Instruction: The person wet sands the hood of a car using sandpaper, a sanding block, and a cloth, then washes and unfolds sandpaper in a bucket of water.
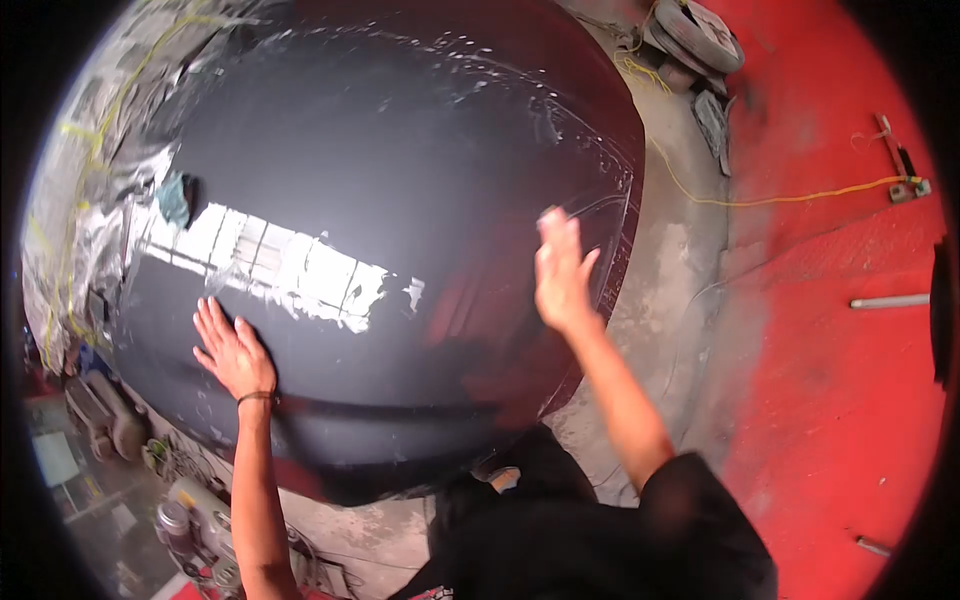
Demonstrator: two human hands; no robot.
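A large, dark, glossy car hood (pixel 330 180) fills the middle of the head view, wet in places, with a bright window reflection on it. Fingers spread, my left hand (pixel 236 352) lies flat on its near left part and holds nothing. My right hand (pixel 563 275) is over the right side of the hood, fingers stretched out and thumb apart, slightly blurred. Whether it touches the surface I cannot tell. A dark green crumpled cloth or pad (pixel 173 200) rests on the hood at the far left, beyond my left hand.
Clear plastic sheeting with yellow tape (pixel 75 190) covers the area left of the hood. A yellow cord (pixel 770 200) runs to an outlet on the red wall (pixel 820 380). A tire (pixel 700 35) stands at top right. Machinery (pixel 195 520) sits at lower left.
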